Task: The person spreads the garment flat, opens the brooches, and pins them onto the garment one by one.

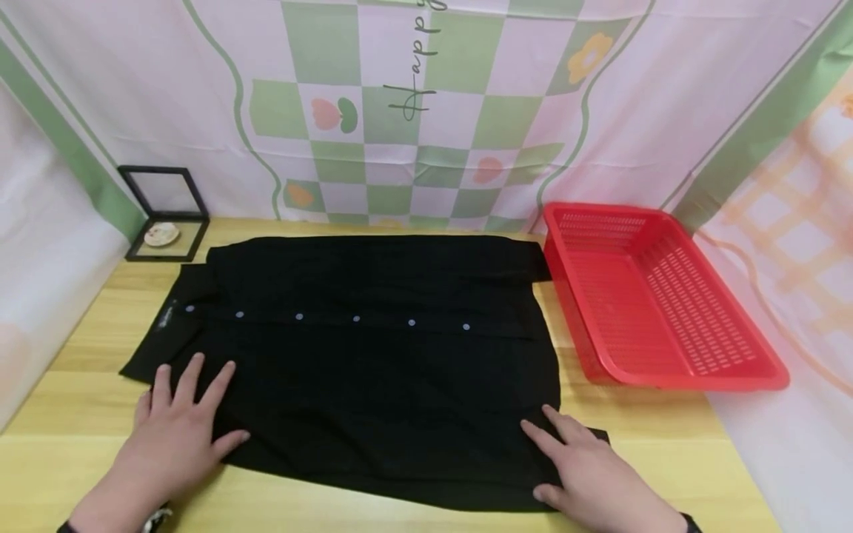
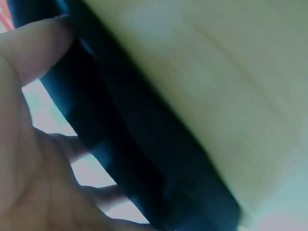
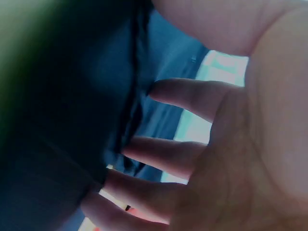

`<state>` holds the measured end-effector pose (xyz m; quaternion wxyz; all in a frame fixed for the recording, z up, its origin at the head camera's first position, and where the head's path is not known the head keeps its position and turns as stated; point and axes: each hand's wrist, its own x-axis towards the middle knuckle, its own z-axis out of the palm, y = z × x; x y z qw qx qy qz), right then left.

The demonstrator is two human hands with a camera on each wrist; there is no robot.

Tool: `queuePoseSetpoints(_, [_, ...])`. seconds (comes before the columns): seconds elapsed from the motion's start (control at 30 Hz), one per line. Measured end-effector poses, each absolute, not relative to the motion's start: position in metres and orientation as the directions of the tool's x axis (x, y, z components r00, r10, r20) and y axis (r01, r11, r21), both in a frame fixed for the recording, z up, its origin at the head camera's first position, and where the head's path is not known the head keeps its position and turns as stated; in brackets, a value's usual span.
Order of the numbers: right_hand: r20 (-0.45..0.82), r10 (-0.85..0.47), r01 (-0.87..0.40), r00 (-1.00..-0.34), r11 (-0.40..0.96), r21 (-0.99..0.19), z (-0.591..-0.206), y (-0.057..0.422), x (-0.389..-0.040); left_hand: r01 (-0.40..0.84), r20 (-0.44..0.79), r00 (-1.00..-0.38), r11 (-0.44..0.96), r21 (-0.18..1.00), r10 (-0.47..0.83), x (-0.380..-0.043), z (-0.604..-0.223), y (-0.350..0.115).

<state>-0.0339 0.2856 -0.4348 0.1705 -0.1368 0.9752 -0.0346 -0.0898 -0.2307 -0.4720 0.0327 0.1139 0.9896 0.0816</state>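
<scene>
Black button-front fabric shirt [image 1: 373, 385] laid flat, body not yet folded; left hand [image 1: 176, 433], right hand [image 1: 583, 465] rest on it, fingers apart.

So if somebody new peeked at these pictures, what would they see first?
Probably the bright red basket on the right, then the big black shirt spread across the middle, its pale buttons in a row. The left hand rests near its collar end and the right hand near its bottom end. Behind hangs a cloth with green and white checks.
</scene>
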Motion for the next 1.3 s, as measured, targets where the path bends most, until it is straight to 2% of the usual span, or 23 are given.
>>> queuePoseSetpoints(0.5, [-0.429, -0.196, -0.155, -0.882, 0.980, -0.128, -0.435, 0.287, -0.036, 0.107, -0.206, -0.968, 0.976, 0.188, 0.146, -0.097, -0.471, -0.265])
queuePoseSetpoints(0.73, [-0.421, -0.193, -0.150, -0.886, 0.980, -0.134, -0.433, 0.287, -0.036, 0.042, -0.329, -0.940, 0.990, 0.135, 0.084, -0.096, -0.470, -0.271])
queuePoseSetpoints(0.8, [-0.420, -0.195, -0.150, -0.887, 0.979, -0.138, -0.434, 0.287, -0.037, 0.041, -0.319, -0.945, 0.993, 0.114, 0.076, -0.095, -0.468, -0.272])
queuePoseSetpoints(1.03, [-0.431, -0.188, -0.141, -0.883, 0.980, -0.139, -0.434, 0.284, -0.040, 0.068, -0.077, -0.993, 0.977, 0.200, 0.085, -0.099, -0.457, -0.281])
queuePoseSetpoints(1.2, [-0.409, -0.207, -0.160, -0.889, 0.976, -0.145, -0.435, 0.283, -0.040, 0.038, -0.036, -0.998, 0.968, 0.248, 0.048, -0.103, -0.452, -0.281])
queuePoseSetpoints(1.3, [-0.404, -0.208, -0.161, -0.891, 0.976, -0.146, -0.435, 0.282, -0.040, 0.023, -0.058, -0.998, 0.969, 0.247, 0.039, -0.102, -0.453, -0.287])
